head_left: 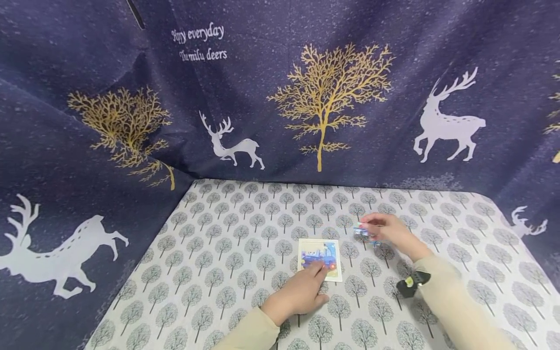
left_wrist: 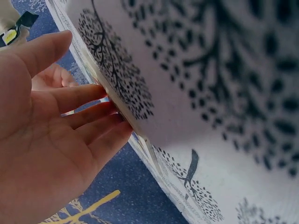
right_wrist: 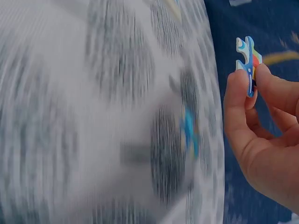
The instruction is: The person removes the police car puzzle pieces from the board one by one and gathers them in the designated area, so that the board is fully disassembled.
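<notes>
Beyond the left hand, on its far left, a white deer [head_left: 72, 257] is showing on a dark blue cloth [head_left: 245, 90], which is rising behind the table [head_left: 199, 272]. Coming rightward, I am seeing the cream left sleeve [head_left: 253, 333] entering from below, and the left hand [head_left: 299, 291] is lying with its fingers stretched out and its thumb standing apart. It is grasping nothing; its fingertips are resting on the puzzle board [head_left: 335, 277].

That board is lying on the tree-patterned table directly under the left fingertips, its pale border framing a bluish picture. It is sitting to the left of the right hand and well apart from it. Past the board, behind both hands, a golden tree [head_left: 323, 116] is standing out on the cloth.

Farther right, I am making out a loose piece [head_left: 375, 244], mostly blue, lying on the table just below the right fingers. The right hand [head_left: 391, 233] is narrowed, pinching a small jigsaw piece [right_wrist: 251, 60] between thumb and fingers; I am reading blue, white, red and yellow on it. How high above the table it is sitting, I cannot tell. A black band [head_left: 413, 283] is circling the right wrist at the sleeve.
</notes>
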`<state>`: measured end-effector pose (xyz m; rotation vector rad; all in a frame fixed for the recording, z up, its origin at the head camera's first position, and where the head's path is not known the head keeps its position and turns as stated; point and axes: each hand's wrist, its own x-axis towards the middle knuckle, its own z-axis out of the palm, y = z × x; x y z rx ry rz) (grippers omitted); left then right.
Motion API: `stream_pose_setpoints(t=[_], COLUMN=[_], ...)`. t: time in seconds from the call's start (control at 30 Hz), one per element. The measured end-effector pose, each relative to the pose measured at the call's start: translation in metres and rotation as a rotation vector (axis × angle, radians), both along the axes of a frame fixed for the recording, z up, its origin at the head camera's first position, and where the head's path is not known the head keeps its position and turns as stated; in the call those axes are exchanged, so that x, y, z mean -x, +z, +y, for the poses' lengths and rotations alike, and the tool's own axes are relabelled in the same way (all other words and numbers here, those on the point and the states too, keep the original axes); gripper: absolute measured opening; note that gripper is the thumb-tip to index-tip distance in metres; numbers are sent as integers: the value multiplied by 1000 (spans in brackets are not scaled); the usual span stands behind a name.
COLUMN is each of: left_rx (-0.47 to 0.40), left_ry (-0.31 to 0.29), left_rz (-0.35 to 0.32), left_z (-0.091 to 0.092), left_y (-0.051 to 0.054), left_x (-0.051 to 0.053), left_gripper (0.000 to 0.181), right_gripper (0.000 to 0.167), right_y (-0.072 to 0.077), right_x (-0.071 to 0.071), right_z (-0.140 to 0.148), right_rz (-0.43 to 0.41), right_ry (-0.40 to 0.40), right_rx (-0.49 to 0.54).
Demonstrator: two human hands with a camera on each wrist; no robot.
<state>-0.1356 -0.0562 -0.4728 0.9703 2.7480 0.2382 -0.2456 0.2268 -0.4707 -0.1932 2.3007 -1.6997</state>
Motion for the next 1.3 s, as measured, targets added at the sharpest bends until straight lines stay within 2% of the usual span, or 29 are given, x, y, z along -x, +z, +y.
stream_pose_setpoints(t=[0.3, 0.4, 0.57, 0.73, 1.17, 1.3], left_rx=[-6, -5, -7, -11, 7, 4], left_ry=[0, -2, -7, -4, -1, 1], left_rz=[-13, -7, 5, 4, 17, 2], left_z=[0, -1, 0, 0, -1, 0], left_y=[-1, -1, -2, -2, -5, -3], left_x=[-1, -1, 0, -1, -1, -1], left_gripper=[69, 69, 69, 69, 70, 70], right_gripper=[44, 43, 40, 37, 29, 24], right_y=[-2, -4, -5, -8, -11, -12], right_x=[-11, -13, -16, -16, -17, -17], right_z=[58, 66, 71, 72, 74, 75], right_rz=[-1, -11, -52, -50, 135, 173], right_ry=[-93, -80, -38, -42, -53, -64], right_rx=[-98, -138, -145, -203, -453, -496])
